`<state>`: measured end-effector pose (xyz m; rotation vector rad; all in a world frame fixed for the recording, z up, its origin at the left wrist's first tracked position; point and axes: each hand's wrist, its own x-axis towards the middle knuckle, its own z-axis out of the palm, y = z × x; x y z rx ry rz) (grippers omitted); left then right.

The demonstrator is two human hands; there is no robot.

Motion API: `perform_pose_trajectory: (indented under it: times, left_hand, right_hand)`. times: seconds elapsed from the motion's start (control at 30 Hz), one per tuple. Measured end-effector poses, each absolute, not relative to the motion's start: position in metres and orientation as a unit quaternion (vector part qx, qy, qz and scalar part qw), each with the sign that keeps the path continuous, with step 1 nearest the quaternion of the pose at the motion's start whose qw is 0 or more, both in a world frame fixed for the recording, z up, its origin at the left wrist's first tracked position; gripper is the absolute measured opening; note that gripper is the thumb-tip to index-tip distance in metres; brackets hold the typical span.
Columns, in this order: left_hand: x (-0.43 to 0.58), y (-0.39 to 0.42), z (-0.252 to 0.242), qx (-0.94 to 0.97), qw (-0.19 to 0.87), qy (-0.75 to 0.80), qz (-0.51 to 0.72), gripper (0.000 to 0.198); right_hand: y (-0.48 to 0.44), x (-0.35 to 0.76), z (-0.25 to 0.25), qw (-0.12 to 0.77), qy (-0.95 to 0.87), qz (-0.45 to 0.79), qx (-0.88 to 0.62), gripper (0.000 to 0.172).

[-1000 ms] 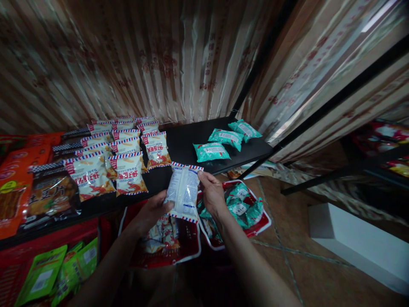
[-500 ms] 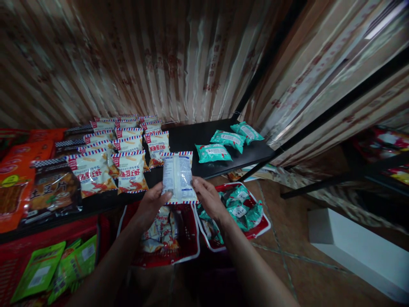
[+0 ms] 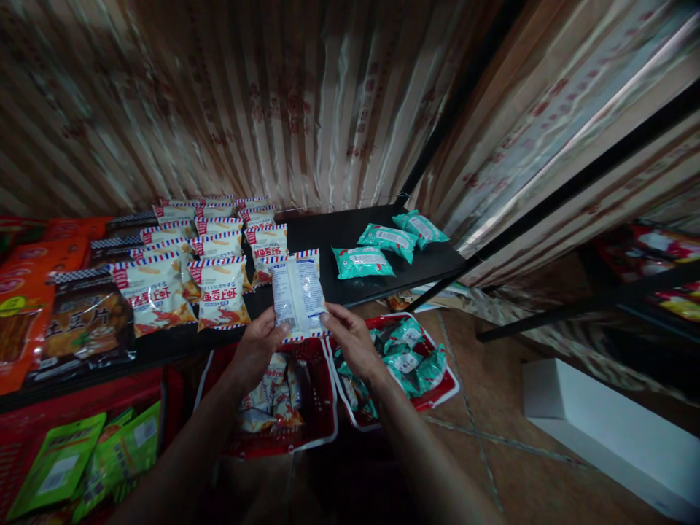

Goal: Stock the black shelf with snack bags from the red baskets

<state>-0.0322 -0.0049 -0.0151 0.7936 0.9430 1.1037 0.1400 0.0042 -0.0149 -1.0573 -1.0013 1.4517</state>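
Holding one white snack bag [image 3: 299, 295] by its lower sides, printed back face turned up, with fingers of left hand [image 3: 256, 346] and right hand [image 3: 353, 343] closed on it; holding it near the front edge of black shelf [image 3: 314, 232], above red basket [image 3: 324, 397], beside rows of similar bags [image 3: 222, 292], apart from three teal packs [image 3: 363, 262]

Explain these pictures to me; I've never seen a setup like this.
There's no machine here: these are a person's bare hands, seen from a camera worn on that person's head, looking forward and down. The left hand and right hand hold a white packet near its lower edge, its printed back facing the camera. On the black shelf sit three teal packets, rows of white-and-orange packets, plus brown packets and orange packets. Below, red baskets contain more packets.
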Motion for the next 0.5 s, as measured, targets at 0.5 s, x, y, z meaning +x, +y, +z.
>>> perform_pose_trajectory:
  times: [0.5]
  left_hand:
    - [-0.028, -0.008, -0.015, 0.332, 0.703, 0.412, 0.476, 0.052]
  right_hand:
    - [-0.002, 0.141, -0.019, 0.529, -0.636, 0.279, -0.487, 0.047]
